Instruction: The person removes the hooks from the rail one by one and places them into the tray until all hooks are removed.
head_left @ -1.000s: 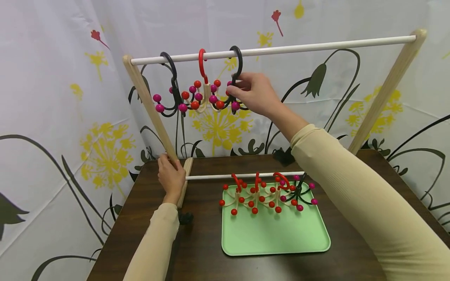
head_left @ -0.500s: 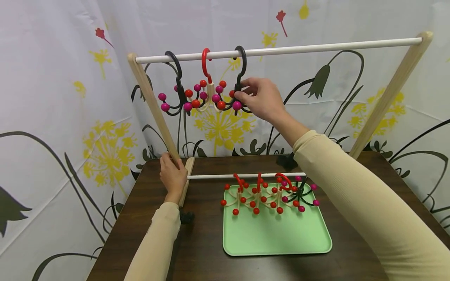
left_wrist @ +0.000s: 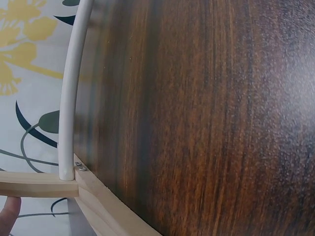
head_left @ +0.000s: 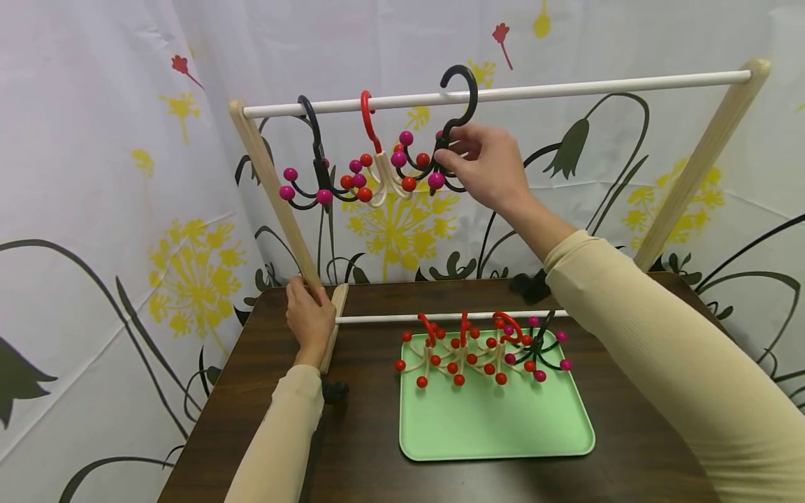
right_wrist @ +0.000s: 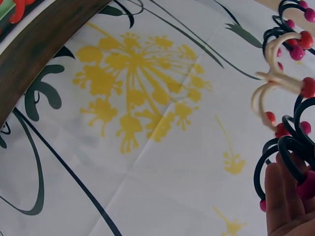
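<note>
My right hand [head_left: 487, 168] pinches a black multi-arm hanger [head_left: 464, 115] with pink balls by its neck. The hanger's hook is raised, its tip above the white rail [head_left: 585, 89]. In the right wrist view, its curved black arms [right_wrist: 290, 152] spread in front of my fingers. To its left, a cream hanger [head_left: 382, 171] with a red hook and red balls and another black hanger [head_left: 321, 171] with pink balls hang from the rail. My left hand [head_left: 309, 320] grips the left wooden post [head_left: 277, 199] near its foot; a fingertip [left_wrist: 9, 214] touches the post in the left wrist view.
A green tray [head_left: 497, 426] on the dark wooden table [head_left: 371, 433] bears several more hangers, cream with red hooks and one black with pink balls. A lower white bar [head_left: 377, 319] runs behind it. The right post [head_left: 704, 161] stands beyond my right sleeve.
My right hand has lifted the black hanger's hook up off the rail and shifted it right. The two hangers left behind have swung a little. My left hand stays on the post.
</note>
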### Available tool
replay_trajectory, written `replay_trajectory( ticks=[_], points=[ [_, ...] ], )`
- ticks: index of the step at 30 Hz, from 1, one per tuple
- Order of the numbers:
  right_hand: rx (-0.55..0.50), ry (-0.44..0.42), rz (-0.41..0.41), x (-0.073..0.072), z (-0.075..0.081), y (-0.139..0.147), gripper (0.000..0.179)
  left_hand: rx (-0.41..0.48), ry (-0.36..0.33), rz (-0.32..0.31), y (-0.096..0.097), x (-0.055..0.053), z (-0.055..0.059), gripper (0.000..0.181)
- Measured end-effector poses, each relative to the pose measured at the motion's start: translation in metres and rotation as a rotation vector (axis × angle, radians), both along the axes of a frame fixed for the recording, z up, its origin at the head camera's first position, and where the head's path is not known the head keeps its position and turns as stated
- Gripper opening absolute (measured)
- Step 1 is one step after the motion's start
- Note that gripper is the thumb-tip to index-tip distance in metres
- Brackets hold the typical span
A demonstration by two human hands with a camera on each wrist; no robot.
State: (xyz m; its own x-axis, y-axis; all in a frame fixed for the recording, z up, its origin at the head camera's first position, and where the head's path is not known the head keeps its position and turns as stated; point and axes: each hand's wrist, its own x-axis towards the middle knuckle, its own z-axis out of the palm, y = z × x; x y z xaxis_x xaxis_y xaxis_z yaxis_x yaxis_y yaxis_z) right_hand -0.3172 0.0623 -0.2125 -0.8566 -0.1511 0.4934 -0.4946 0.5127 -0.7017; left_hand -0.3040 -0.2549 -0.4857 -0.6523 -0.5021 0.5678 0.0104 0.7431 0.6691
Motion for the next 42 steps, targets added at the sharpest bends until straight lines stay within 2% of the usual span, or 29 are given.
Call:
replay_trajectory(
  ticks=[12,18,22,27,33,37,42],
  points=[
    [-0.139,0.055,0.011,0.014,0.008,0.018,0.036,-0.007,0.013,-0.001,0.001,0.001,0.0,0.026],
    [-0.154,0.067,-0.014,0.033,0.0,0.038,0.036,-0.023,0.03,0.006,-0.002,-0.002,-0.003,0.026],
    [-0.151,0.01,-0.035,0.051,-0.013,0.056,0.041,-0.022,0.035,-0.004,-0.003,-0.002,-0.002,0.027],
    [-0.138,-0.084,-0.065,0.077,-0.045,0.082,0.047,-0.022,0.032,-0.01,-0.004,-0.002,-0.001,0.028],
    [-0.023,-0.131,-0.123,0.11,-0.108,0.109,0.046,-0.018,0.022,-0.003,-0.006,-0.001,-0.001,0.028],
    [0.001,-0.153,-0.158,0.13,-0.149,0.121,0.042,-0.018,0.023,-0.005,-0.007,0.0,0.0,0.027],
    [0.016,-0.174,-0.238,0.157,-0.189,0.127,0.033,-0.023,0.043,0.008,-0.008,-0.001,0.0,0.024]
  ],
)
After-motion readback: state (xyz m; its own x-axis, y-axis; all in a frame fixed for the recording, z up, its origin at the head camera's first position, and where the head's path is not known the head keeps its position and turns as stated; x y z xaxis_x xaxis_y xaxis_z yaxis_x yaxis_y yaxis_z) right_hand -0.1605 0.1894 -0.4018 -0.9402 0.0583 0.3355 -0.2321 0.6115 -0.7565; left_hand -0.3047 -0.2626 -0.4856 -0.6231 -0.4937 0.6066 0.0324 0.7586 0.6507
